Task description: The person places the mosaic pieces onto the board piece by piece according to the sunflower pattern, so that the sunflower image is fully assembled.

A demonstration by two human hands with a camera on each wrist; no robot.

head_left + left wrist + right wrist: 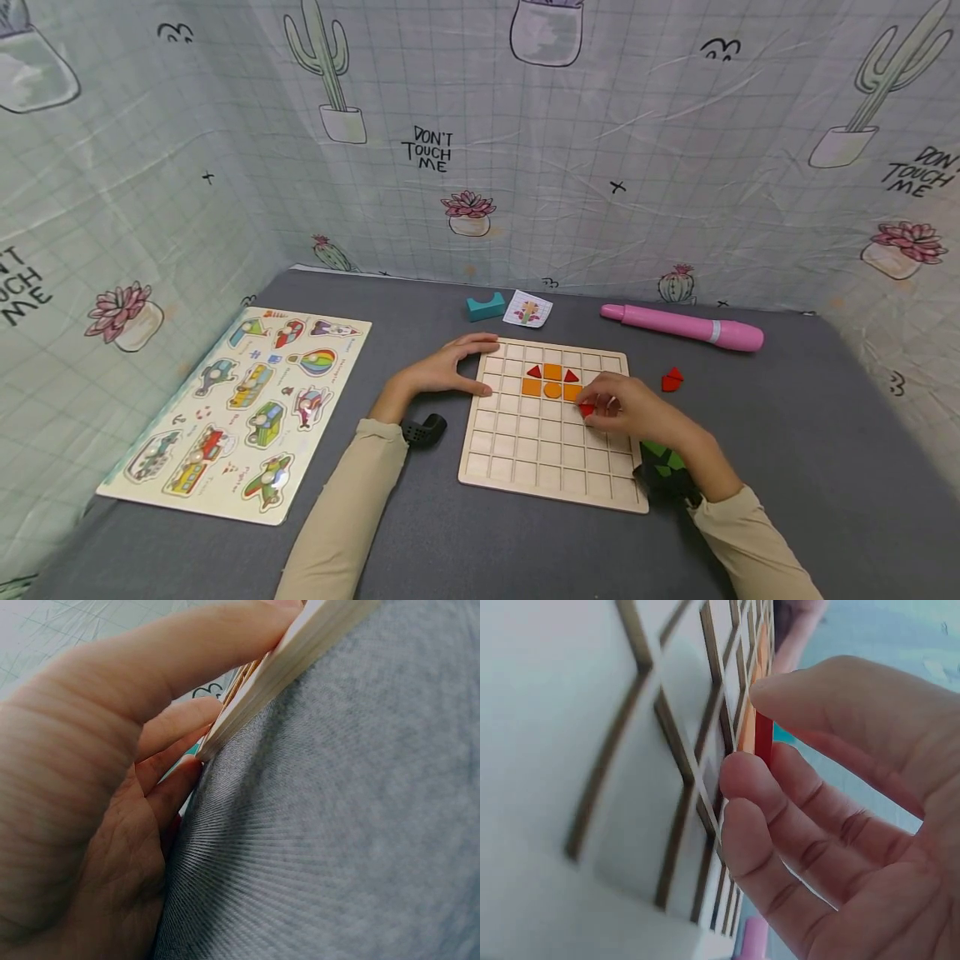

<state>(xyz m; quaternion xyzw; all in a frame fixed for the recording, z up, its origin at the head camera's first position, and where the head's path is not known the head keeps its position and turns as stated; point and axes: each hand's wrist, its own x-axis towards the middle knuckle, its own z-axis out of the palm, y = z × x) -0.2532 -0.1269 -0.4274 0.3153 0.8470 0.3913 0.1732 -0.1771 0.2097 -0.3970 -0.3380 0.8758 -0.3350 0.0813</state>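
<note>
A square wooden grid board (517, 450) lies on the grey table. Toward its far side sit orange square tiles (552, 372), an orange round tile (552, 390) and two red triangle tiles (534, 372). My right hand (637, 408) is over the board's right part, pinching a red tile (763, 739) between thumb and fingers, close to the grid beside an orange square. Part of that tile is hidden by the fingers. My left hand (442, 369) rests at the board's far left corner, thumb and fingertips spread along the edge, as the left wrist view also shows.
Loose red tiles (672, 380) lie right of the board. Behind it are a teal block (486, 307), a small picture card (528, 309) and a pink tube-shaped object (682, 327). A vehicle puzzle board (232, 417) lies at left. Patterned curtains (525, 167) enclose the table.
</note>
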